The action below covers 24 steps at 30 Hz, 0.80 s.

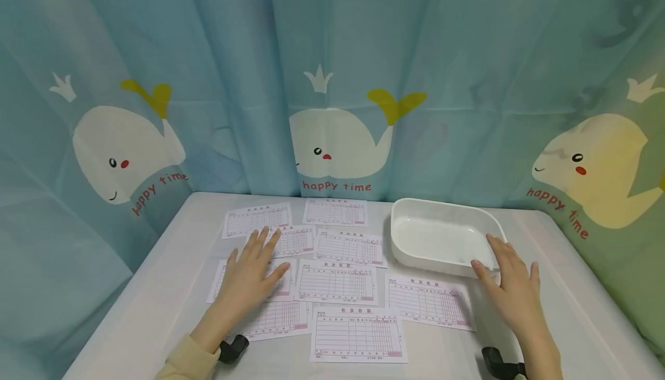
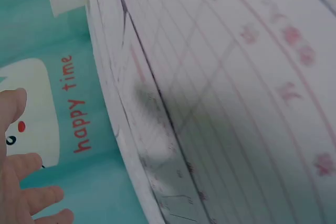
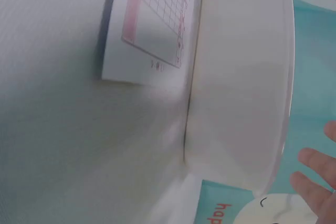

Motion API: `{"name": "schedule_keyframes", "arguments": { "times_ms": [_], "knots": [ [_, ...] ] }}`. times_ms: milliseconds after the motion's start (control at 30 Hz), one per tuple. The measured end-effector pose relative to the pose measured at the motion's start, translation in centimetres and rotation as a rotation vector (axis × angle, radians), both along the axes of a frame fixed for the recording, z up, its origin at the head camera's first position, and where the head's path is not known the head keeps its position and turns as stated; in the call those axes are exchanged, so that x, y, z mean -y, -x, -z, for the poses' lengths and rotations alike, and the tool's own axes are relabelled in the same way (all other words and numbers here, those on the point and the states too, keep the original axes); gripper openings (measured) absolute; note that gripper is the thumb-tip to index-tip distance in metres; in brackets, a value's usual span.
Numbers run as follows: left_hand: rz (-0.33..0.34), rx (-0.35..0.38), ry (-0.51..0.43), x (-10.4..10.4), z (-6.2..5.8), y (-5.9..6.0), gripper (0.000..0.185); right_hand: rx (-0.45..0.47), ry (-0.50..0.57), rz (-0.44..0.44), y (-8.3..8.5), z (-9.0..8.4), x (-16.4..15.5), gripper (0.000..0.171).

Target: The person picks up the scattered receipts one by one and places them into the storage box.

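Note:
Over the left group of printed receipt slips [image 1: 337, 282] my left hand [image 1: 249, 279] hovers with its fingers spread and nothing in them. Each slip is white with a pinkish-red ruled grid; several lie across the table, some overlapping. The left wrist view shows a slip [image 2: 226, 93] close up, with the fingers off to the left. My right hand [image 1: 511, 287] is at the front right corner of a white rectangular tray [image 1: 436, 241], fingers apart and holding nothing. In the right wrist view its fingertips [image 3: 310, 187] are beyond the tray's rim.
A slip [image 1: 430, 303] lies just in front of the tray. The white-covered table [image 1: 566, 264] is bordered by a blue-green curtain [image 1: 457, 79] with whale prints at the back and sides. Dark wrist camera mounts [image 1: 234, 348] sit at both wrists.

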<state>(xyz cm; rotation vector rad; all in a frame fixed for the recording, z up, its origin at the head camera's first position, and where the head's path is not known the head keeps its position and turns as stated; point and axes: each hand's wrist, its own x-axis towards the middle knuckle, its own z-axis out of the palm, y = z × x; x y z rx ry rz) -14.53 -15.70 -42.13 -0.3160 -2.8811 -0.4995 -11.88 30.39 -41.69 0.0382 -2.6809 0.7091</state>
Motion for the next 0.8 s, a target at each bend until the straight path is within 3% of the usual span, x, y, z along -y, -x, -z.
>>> {"name": "schedule_keyframes", "arguments": {
  "times_ms": [400, 800],
  "knots": [
    [0.033, -0.047, -0.078, 1.3, 0.8, -0.1, 0.063, -0.059, 0.055, 0.048, 0.1, 0.7, -1.2, 0.059],
    [-0.014, -0.008, -0.134, 2.7, 0.9, -0.4, 0.057, -0.047, 0.076, 0.074, -0.2, 1.2, -2.1, 0.058]
  ]
}}
